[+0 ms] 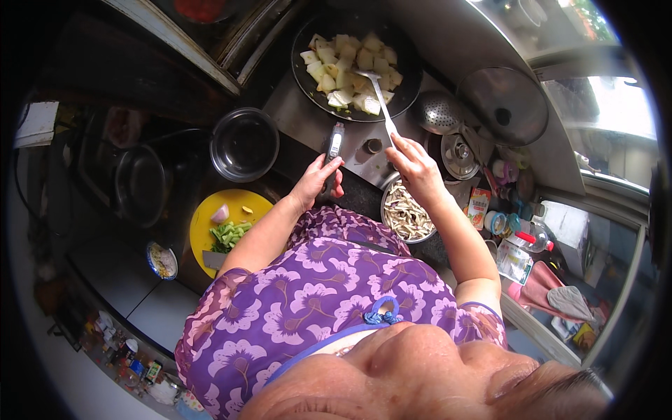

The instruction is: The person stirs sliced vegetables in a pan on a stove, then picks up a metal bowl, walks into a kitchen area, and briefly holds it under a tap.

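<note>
My left hand (pixel 317 180) is closed around a black handle (pixel 334 149) that points at the near rim of the wok (pixel 304 102). Pale, translucent vegetable chunks (pixel 341 58) fill much of the wok's bottom. In my right hand (pixel 417 167) is the shaft of a metal spatula (pixel 384 102), its blade resting among the chunks. Below my right wrist stands a metal bowl of sliced mushrooms (pixel 407 212), partly covered by the arm. Left of my left forearm lies a yellow cutting board (pixel 202 223) bearing chopped greens (pixel 230 234), a piece of onion (pixel 220 213) and a cleaver blade (pixel 213 259).
A steel basin (pixel 244 144) sits left of the stove (pixel 294 113). On the right are a perforated ladle (pixel 440 112), a large lid (pixel 501 105), a small lidded pot (pixel 459 155) and several jars and bottles (pixel 533 241). A small patterned bowl (pixel 162 260) stands beyond the board.
</note>
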A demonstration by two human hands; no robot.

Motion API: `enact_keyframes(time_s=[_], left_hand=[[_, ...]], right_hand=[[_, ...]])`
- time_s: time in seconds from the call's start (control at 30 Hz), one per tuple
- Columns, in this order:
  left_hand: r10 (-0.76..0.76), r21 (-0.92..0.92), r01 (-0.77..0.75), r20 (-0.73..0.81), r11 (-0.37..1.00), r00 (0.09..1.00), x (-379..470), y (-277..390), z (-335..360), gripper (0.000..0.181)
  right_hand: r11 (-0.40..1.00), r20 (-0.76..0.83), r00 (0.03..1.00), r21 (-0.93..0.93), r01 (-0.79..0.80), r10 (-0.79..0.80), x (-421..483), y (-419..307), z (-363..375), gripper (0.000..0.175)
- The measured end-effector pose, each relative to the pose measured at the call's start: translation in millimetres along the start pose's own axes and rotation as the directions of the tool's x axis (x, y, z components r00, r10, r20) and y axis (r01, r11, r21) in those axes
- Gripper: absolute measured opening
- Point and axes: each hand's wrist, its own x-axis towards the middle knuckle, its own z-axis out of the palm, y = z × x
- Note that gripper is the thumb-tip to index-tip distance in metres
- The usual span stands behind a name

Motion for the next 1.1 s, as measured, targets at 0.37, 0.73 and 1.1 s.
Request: enact_keyframes(time_s=[0.37,0.73,1.1], left_hand=[[0.026,0.0,-0.026,0.008,1.0,1.0,-6.0,-8.2,-3.2,0.025],[0.011,-0.021,-0.011,-0.012,1.0,1.0,-8.9,-9.2,5.8,0.025],[0.019,-0.025,-0.02,-0.028,0.999,0.999,-9.8,-9.0,8.1,0.025]], right_hand=[[0.986,0.037,0.992,0.118,0.119,-0.124,15.2,-13.5,-1.6,0.035],[0.999,0.188,0.981,0.016,0.051,-0.053,-1.7,-24.2,-45.5,0.032],[0.993,0.075,0.99,0.01,0.118,-0.119,15.0,-17.9,-14.2,0.037]])
